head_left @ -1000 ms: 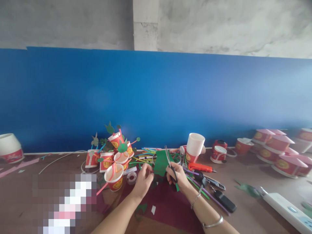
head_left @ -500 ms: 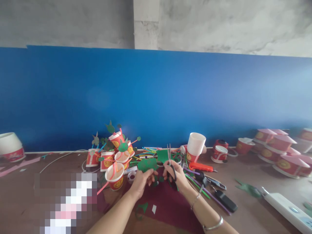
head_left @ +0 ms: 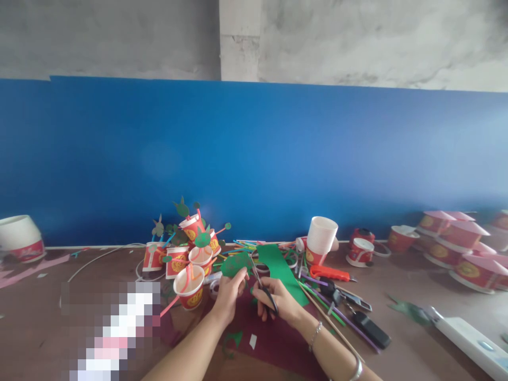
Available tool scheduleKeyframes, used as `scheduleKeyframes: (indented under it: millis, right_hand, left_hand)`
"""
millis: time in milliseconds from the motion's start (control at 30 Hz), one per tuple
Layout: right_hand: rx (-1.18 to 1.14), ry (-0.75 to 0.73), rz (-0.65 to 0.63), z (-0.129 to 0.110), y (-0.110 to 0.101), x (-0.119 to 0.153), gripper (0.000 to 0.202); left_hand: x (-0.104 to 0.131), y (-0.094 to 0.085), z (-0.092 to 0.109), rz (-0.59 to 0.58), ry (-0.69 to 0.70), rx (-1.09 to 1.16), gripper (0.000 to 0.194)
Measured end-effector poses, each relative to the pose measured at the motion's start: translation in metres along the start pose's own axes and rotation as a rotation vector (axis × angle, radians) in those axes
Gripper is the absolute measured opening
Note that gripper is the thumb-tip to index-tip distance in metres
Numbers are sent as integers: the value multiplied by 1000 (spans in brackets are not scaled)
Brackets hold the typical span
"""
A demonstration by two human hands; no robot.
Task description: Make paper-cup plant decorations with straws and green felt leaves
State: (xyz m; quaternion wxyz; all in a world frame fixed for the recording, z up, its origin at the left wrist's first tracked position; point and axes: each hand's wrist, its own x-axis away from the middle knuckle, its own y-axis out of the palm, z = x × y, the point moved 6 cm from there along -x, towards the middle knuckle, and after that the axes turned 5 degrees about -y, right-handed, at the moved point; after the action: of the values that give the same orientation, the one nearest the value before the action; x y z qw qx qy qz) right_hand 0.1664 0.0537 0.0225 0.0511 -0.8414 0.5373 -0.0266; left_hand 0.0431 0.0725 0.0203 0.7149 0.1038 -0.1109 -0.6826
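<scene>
My left hand (head_left: pixel 230 293) pinches a piece of green paper (head_left: pixel 235 263) with drawn marks on it. In my right hand (head_left: pixel 275 300) is a pair of scissors (head_left: pixel 265 292) with black handles, its blades pointing up and left at the right edge of that paper. Whether the blades bite into the paper is hard to tell. Behind my right hand lies a larger green sheet (head_left: pixel 286 270). Beneath both hands spreads a dark red sheet (head_left: pixel 273 346), with a white scrap (head_left: pixel 253 342) and green offcuts (head_left: pixel 235 338) on it.
Left of my hands stand several red paper cups (head_left: pixel 188 288) with straws and green cutouts. To the right are stacked white cups (head_left: pixel 321 235), an orange utility knife (head_left: pixel 331 273), keys with a black fob (head_left: pixel 369 328) and a white power strip (head_left: pixel 468 344). Pink-topped cups (head_left: pixel 462 235) stand farther right.
The scissors have swung left and down to the edge of the green paper in my left hand. More of the larger green sheet shows behind my right hand.
</scene>
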Motion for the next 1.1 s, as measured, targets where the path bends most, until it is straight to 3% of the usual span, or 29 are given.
scheduleKeyframes:
  millis: [1100]
  right_hand:
    - [78, 1, 49, -4, -1, 0, 35]
  left_hand:
    - [2, 2, -2, -64, -53, -24, 39]
